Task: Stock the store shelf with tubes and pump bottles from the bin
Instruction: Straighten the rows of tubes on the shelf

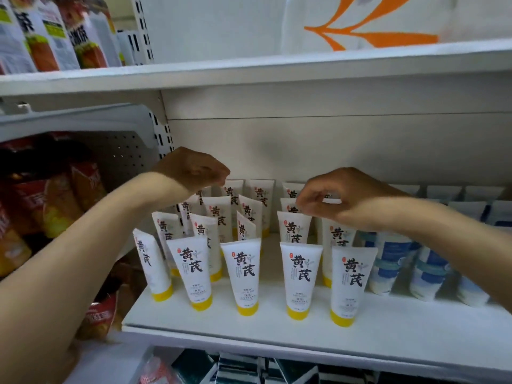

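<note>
Above the tubes [245,275], both hands hang with fingers curled. Left hand [194,169] pinches nothing I can see. Right hand [343,196] touches a back tube's top; a grip is unclear. Tubes stand cap-down on the white shelf [388,331], blue tubes [393,261] beside them.

tubes [189,268]: white, yellow caps, black characters, small red seal
shelf [277,332]: white
right tubes [393,261]: white, blue print
left packets [91,184]: red-orange
</note>
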A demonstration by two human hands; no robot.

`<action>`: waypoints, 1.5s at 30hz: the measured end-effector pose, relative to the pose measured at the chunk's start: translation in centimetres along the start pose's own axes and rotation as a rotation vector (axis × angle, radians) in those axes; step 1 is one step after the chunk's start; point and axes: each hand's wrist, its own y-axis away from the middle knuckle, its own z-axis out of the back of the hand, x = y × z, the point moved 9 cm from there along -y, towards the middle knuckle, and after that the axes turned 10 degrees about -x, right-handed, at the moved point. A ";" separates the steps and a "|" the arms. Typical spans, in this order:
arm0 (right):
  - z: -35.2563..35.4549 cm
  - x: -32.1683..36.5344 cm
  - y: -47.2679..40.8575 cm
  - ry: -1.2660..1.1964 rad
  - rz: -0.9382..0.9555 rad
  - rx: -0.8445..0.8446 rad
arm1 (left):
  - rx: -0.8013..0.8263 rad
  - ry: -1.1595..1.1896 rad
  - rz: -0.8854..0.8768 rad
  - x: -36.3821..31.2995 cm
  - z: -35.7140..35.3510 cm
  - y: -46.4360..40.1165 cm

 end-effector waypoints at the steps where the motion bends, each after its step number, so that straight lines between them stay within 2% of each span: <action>1: -0.1 -0.1 -0.7 -0.004 0.003 -0.002 | 0.000 -0.001 -0.011 0.5 0.1 -0.7; 4: -0.5 0.9 -3.1 -0.003 0.104 -0.009 | 0.017 -0.089 -0.111 2.0 0.0 -2.6; 6: -1.2 1.3 -5.0 0.034 0.154 -0.002 | 0.087 -0.182 -0.204 2.9 -1.0 -3.5; 10: -3.9 0.8 -9.4 0.187 0.122 0.040 | 0.226 -0.317 -0.286 5.6 -3.9 -5.0; 14: -6.6 0.4 -12.2 0.409 0.097 0.122 | 0.281 -0.682 -0.381 6.5 -6.6 -6.0; 17: -8.4 0.5 -13.4 0.437 0.094 0.173 | 0.306 -0.848 -0.452 6.6 -8.0 -6.4; 22: -11.1 0.1 -14.2 0.558 0.124 0.228 | 0.274 -0.757 -0.404 7.4 -8.7 -7.1; 27: -11.8 0.3 -14.1 0.613 0.164 0.239 | 0.196 -0.708 -0.428 7.1 -8.7 -7.5; 31: -11.3 -0.4 -13.9 0.580 0.142 0.252 | 0.167 -0.678 -0.445 7.0 -9.0 -7.4; 36: -11.4 -0.9 -14.1 0.558 0.132 0.245 | 0.209 -0.608 -0.431 6.9 -9.2 -7.6; 41: -12.2 -0.4 -13.7 0.430 0.116 0.329 | 0.245 -0.547 -0.396 7.2 -9.5 -7.9; 45: -12.7 -0.6 -13.3 0.393 0.118 0.332 | 0.265 -0.510 -0.361 7.6 -9.6 -7.7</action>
